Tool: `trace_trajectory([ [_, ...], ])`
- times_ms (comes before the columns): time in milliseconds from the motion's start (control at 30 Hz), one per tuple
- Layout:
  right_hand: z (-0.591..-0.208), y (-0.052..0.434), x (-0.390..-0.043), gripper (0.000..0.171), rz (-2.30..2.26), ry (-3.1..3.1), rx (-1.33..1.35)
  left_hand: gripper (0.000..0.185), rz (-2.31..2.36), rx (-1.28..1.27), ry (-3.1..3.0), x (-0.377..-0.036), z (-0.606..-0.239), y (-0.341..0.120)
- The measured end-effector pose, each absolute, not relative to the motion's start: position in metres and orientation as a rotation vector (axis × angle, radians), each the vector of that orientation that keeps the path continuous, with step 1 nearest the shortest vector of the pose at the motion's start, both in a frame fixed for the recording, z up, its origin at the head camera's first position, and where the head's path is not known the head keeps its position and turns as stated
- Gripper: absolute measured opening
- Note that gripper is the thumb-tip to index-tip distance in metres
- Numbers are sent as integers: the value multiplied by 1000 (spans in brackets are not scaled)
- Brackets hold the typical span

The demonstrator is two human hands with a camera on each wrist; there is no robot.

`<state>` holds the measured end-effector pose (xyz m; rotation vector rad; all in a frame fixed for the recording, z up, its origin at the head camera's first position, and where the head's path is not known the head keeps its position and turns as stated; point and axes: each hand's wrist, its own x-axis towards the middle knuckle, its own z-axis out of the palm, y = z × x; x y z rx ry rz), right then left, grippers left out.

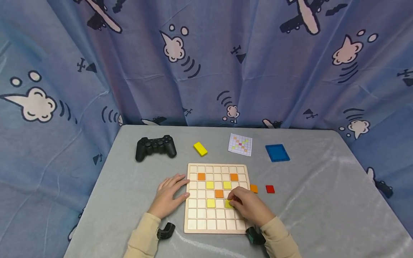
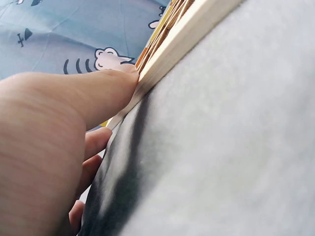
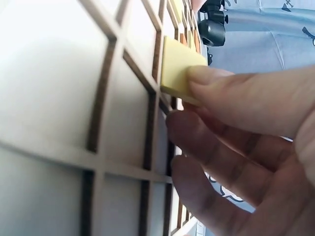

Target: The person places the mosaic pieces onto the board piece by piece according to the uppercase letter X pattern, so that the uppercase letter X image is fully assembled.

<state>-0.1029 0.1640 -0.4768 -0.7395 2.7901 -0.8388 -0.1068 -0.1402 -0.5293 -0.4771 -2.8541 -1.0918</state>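
A wooden grid board (image 1: 217,226) lies flat on the grey table. My left hand (image 1: 170,196) rests at its left edge, fingers extended; in the left wrist view the thumb (image 2: 106,93) touches the wooden rim. Over the board's right part, my right hand (image 1: 250,205) pinches a yellow square tile (image 3: 178,68), which sits tilted at a cell of the grid. The thumb lies on the tile's face, and the index finger is partly hidden behind it. Orange tiles (image 1: 219,194) and other yellow tiles (image 1: 210,185) sit in cells nearby.
Right of the board lie an orange tile (image 1: 254,188) and a red tile (image 1: 270,189). Behind it are a black game controller (image 1: 156,147), a yellow block (image 1: 200,149), a printed pattern card (image 1: 240,144) and a blue square tray (image 1: 277,153). A patterned curtain (image 1: 206,89) hangs behind the table.
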Motion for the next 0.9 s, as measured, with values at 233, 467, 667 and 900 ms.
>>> trace_trajectory([
  [233, -480, 165, -103, 13, -833, 2831, -792, 45, -1087, -478, -2857, -107, -528, -140],
  [467, -480, 164, -103, 12, -791, 2829, -787, 44, -1098, -480, -2854, -106, -527, -140],
  [667, -479, 163, -103, 13, -774, 2832, -776, 45, -1083, -482, -2857, -107, -528, -140],
  [900, -479, 167, -106, 11, -799, 2841, -782, 45, -1073, -485, -2863, -107, -528, -140],
])
